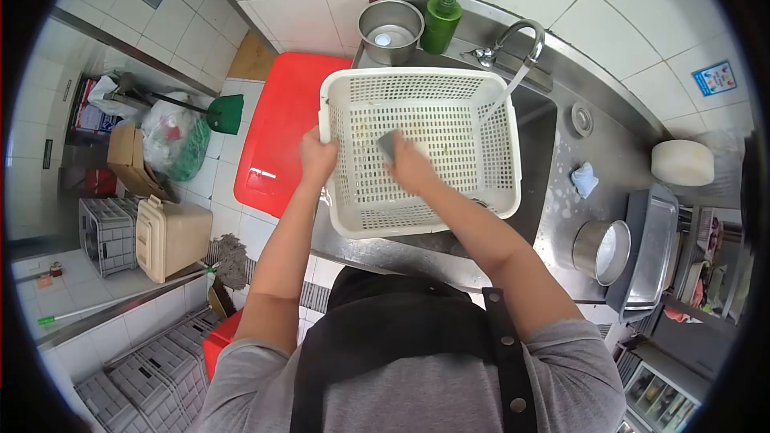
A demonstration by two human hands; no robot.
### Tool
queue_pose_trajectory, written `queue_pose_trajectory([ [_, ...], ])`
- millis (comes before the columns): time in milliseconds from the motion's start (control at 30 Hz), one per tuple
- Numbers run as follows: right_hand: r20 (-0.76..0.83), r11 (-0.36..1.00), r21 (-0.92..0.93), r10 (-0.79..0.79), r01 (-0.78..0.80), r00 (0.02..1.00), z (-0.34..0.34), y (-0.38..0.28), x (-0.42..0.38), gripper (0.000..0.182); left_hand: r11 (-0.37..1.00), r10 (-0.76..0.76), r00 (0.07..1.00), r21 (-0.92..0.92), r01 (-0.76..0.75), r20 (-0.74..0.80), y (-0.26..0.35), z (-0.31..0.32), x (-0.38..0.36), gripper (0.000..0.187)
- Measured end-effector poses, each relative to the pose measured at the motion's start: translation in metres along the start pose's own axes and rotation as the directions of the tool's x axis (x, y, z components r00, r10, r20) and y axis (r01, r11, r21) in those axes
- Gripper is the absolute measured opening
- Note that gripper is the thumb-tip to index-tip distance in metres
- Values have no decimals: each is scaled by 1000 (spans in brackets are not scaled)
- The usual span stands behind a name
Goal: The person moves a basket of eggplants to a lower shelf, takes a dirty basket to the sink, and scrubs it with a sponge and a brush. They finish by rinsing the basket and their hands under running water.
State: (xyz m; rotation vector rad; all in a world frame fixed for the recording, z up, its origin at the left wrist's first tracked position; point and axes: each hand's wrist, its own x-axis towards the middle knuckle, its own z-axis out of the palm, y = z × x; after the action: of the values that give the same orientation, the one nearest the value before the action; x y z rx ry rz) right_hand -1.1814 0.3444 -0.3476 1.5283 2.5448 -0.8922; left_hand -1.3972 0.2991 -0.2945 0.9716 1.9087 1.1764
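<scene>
A white slotted plastic basket (417, 84) rests over the steel sink (539, 184), with small food bits stuck to its inside. My left hand (319, 156) is closed around the basket's left rim. Inside the basket, my right hand (411, 167) presses a grey scrubbing sponge (388, 147) against the slotted bottom; the hand is slightly blurred. Water runs from the curved faucet (525, 32) into the basket's right side.
A steel pot (391, 28) and a green pump bottle (442, 20) stand behind the basket. A red lid (285, 128) lies at the left. On the right counter are a blue-white cloth (584, 180), another steel pot (600, 250) and grey trays (651, 248).
</scene>
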Motion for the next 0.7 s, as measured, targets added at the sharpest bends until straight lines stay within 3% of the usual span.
queue_pose_trajectory([
  [100,-57,998,57,24,-20,998,-26,24,0,76,993,25,999,119,-21,-37,4,-3,-4,32],
  [133,-100,961,114,264,-252,959,-37,39,13,78,997,12,999,79,-10,-29,2,-4,-4,32],
  [200,-337,860,127,506,-494,794,-55,64,24,73,999,1,1000,39,0,-22,0,-3,0,31],
  [300,-357,819,300,572,-489,739,-31,31,47,65,999,0,1000,49,-1,13,0,1,10,31],
  [367,-484,975,119,224,-190,846,1,-15,49,54,998,-2,1000,60,1,20,3,5,12,29],
  [467,-437,986,115,158,-120,885,-5,-50,64,49,983,39,998,175,-46,44,18,5,9,30],
  [533,-323,997,-20,64,-75,944,-22,-39,68,48,981,64,997,181,-69,35,6,6,16,31],
  [567,-365,997,-48,37,-59,930,-20,-15,70,47,980,89,996,174,-91,22,2,6,20,31],
  [633,-368,946,24,309,-323,877,-32,24,65,48,992,53,998,113,-56,30,-4,2,26,31],
  [700,-416,838,163,537,-521,734,-49,66,56,50,998,9,999,59,-12,48,-10,-1,27,32],
])
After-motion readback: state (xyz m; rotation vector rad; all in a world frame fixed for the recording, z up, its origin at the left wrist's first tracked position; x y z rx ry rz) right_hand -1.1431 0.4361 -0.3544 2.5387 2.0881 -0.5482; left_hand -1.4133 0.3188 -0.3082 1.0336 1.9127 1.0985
